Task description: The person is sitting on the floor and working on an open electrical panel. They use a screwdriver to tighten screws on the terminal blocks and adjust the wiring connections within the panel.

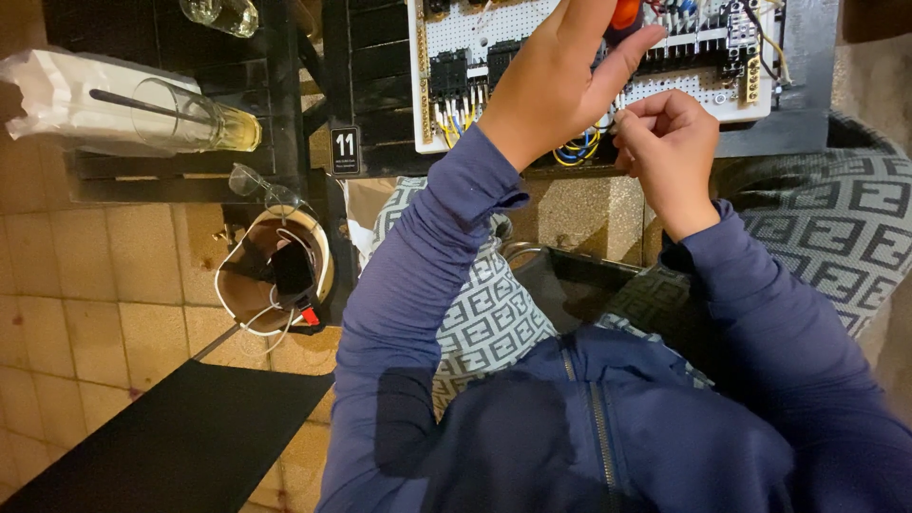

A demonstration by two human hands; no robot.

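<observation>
Left hand [560,81] fingers grip an orange-handled screwdriver [624,14] over the white wiring board [475,28]; right hand [665,142] fingers pinch a wire [581,150], closed tight

Small black rectangular sign [345,151] with white figures, on the dark table edge.

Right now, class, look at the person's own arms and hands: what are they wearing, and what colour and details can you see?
Both arms are covered by long sleeves of a dark blue jacket, snug and gathered at the wrists, with a zip running down the front. The left hand and right hand are bare: no gloves, and no rings, watch or markings show.
</observation>
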